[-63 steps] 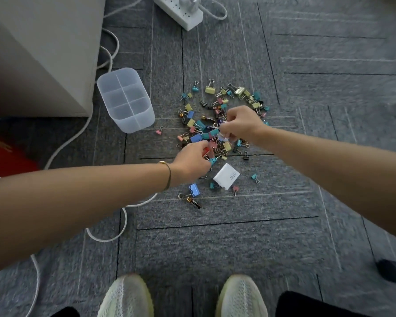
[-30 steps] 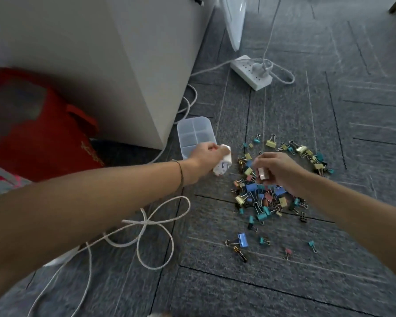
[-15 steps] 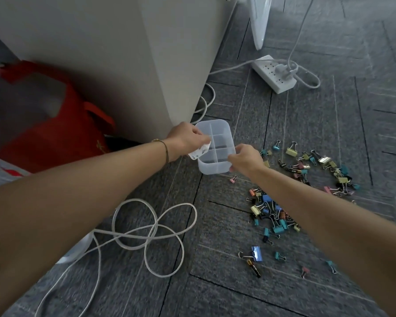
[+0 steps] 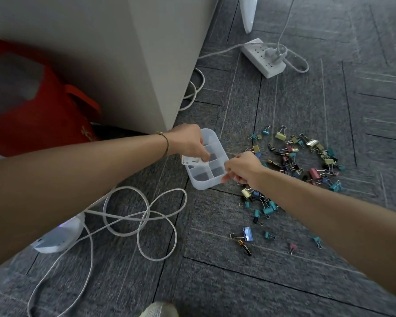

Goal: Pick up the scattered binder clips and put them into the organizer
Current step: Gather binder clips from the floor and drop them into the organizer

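Observation:
A translucent white organizer with several compartments stands on the grey carpet. My left hand is shut on a small white box, held over the organizer's left side. On the right rim of the organizer my right hand pinches with curled fingers; whether any clips are in its palm is hidden. Colourful binder clips lie scattered to the right of the organizer. More of them lie under my right forearm, and a blue clip lies nearer to me.
A white cabinet rises just behind the organizer, with a red bag to its left. Loops of white cable and a white device lie at the near left. A power strip sits at the back.
My left hand lifted the white box off the carpet and carried it left to the organizer. My right hand left the clip pile and came to the organizer's right rim.

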